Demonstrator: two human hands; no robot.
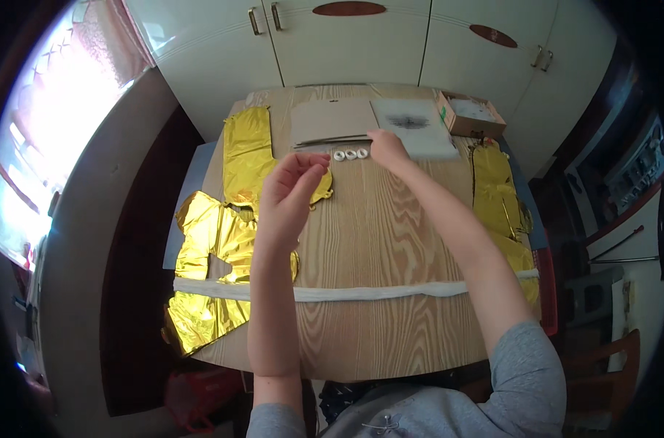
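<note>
My right hand [388,150] reaches to the far middle of the table, its fingers closed at the front right corner of a stack of grey-brown cardboard sheets [333,120]. The stack's front edges lie slightly apart. My left hand [292,186] hovers over the table left of centre, fingers loosely curled and thumb apart from them; nothing shows in it. Between the two hands, just in front of the cardboard, three small white rolls [351,155] sit in a row. Behind my left hand and forearm lie flat gold foil balloons [246,153], partly hidden.
A long white strip [375,293] crosses the wooden table [368,219] near its front. More gold foil [496,190] lies along the right edge. A translucent bag [419,142] and an open box [485,124] are at the far right. Pale cupboards [354,47] stand behind.
</note>
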